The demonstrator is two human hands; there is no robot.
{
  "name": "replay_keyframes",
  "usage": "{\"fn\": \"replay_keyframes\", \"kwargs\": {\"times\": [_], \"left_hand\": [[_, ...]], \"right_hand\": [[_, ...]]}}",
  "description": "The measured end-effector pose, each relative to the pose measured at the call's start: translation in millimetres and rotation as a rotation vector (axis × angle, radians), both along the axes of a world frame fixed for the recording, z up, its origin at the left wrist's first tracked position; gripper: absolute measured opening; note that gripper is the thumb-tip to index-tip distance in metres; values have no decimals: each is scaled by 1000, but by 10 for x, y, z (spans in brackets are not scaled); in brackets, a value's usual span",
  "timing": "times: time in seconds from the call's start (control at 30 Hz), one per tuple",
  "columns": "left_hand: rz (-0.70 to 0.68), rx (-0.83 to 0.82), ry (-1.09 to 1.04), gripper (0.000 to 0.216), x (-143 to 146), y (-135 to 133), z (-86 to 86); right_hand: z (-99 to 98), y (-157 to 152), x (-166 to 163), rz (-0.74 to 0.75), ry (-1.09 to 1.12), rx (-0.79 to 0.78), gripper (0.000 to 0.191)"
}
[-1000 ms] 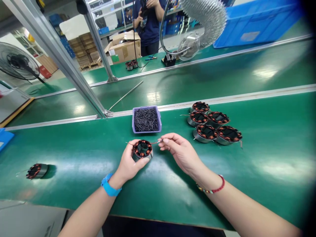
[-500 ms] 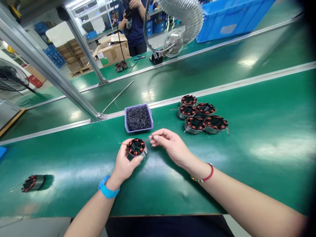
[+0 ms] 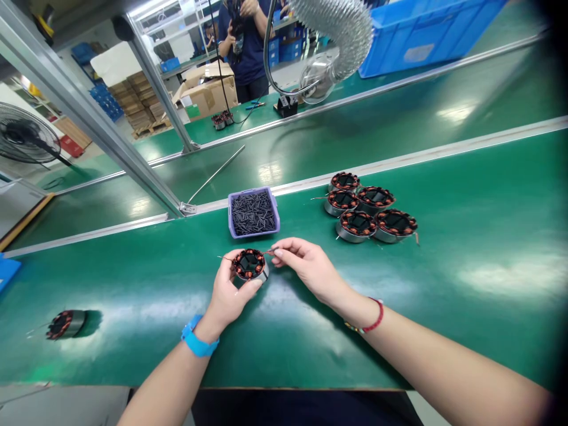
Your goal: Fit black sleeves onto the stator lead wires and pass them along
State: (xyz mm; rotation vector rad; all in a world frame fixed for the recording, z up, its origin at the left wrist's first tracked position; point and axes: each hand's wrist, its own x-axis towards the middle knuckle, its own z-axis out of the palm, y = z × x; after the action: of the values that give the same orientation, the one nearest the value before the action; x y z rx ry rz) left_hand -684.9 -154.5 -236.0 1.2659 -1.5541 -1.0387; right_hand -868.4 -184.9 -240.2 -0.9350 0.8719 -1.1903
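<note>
My left hand (image 3: 231, 291) is wrapped round a motor stator (image 3: 265, 273), a metal ring with copper windings and black insulation, tilted slightly toward me. A thin lead sticks out on its left side. Thumb and fingers of my right hand (image 3: 306, 263) pinch the copper wire lead (image 3: 267, 252) on the stator's right side; whether a small sleeve is also between the fingertips is too small to tell. Just beyond the stator stands a purple bin (image 3: 255, 235) filled with short black tubes (image 3: 254, 212).
Several stators (image 3: 356, 225) stand grouped at the right back of the green bench (image 3: 461, 307). Another stator (image 3: 66, 324) lies on its side at far left. Behind are an aluminium post (image 3: 106, 127), a flexible duct (image 3: 350, 35), a blue crate (image 3: 426, 41) and a person (image 3: 251, 53).
The right fingertips have come slightly closer to the stator along its lead. My left hand keeps its hold. The whole view has shifted a little.
</note>
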Motion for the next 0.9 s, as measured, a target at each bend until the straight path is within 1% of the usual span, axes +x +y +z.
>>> {"fn": "replay_keyframes", "kwargs": {"times": [0.2, 0.33, 0.47, 0.53, 0.6, 0.63, 0.67, 0.7, 0.73, 0.8, 0.87, 0.9], "left_hand": [[7, 10, -37, 55, -6, 20, 16], [-1, 0, -74, 53, -10, 29, 46], [-36, -51, -118, 49, -24, 47, 74], [-67, -90, -159, 49, -41, 66, 68], [-106, -110, -185, 51, -61, 87, 51], [-117, -113, -188, 52, -68, 95, 43], [-119, -112, -184, 53, -71, 101, 37], [-115, -104, -174, 53, -69, 103, 35], [-107, -95, -156, 53, -61, 102, 37], [-97, -84, -113, 54, -32, 93, 52], [-107, -91, -76, 55, 6, 82, 72], [-115, -104, -70, 55, 24, 78, 81]], "right_hand": [[-1, 9, 3, -13, 55, -48, 25], [-39, 14, -8, -56, 186, -171, 21], [-39, 43, -26, -163, 463, -394, 11], [-25, 62, -26, -235, 606, -572, 10], [-8, 77, -19, -288, 704, -750, 11], [2, 80, -15, -302, 730, -800, 13], [12, 81, -11, -299, 732, -803, 14], [24, 79, -9, -280, 698, -753, 14], [38, 75, -8, -240, 626, -660, 13], [70, 67, -11, -98, 402, -409, 14], [106, 66, -18, 81, 175, -183, 26], [126, 68, -22, 149, 88, -103, 31]]}}
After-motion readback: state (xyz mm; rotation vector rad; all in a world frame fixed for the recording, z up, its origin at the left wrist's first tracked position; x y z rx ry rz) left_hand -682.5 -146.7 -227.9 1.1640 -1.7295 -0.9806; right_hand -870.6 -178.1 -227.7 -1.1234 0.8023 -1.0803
